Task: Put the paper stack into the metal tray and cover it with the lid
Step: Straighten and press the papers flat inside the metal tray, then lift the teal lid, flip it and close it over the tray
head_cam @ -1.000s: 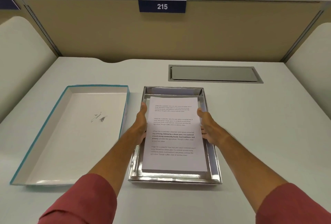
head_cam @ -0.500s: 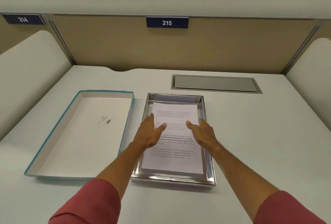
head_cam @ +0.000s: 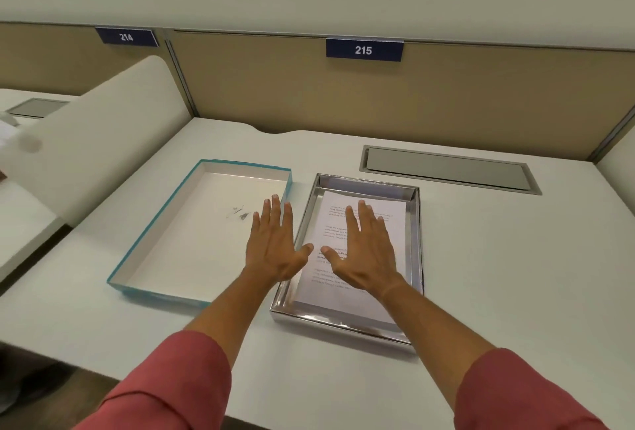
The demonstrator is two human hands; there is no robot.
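The printed paper stack [head_cam: 343, 295] lies flat inside the shiny metal tray [head_cam: 415, 240] at the middle of the desk. To the tray's left the lid [head_cam: 192, 233], white inside with a teal rim, rests upside down. My right hand [head_cam: 367, 251] is spread palm down over the stack, holding nothing. My left hand [head_cam: 275, 244] hovers palm down with fingers apart above the gap between the lid's right wall and the tray's left rim. It holds nothing.
A grey cable hatch [head_cam: 446, 168] is set into the desk behind the tray. A tan partition with a sign reading 215 [head_cam: 364, 50] closes the back. White curved dividers [head_cam: 96, 141] stand on both sides. The desk's front edge runs near my sleeves.
Both hands let go of the stack, which now lies in the tray. They lifted and spread flat; the left hand drifted left toward the lid. The view swung left.
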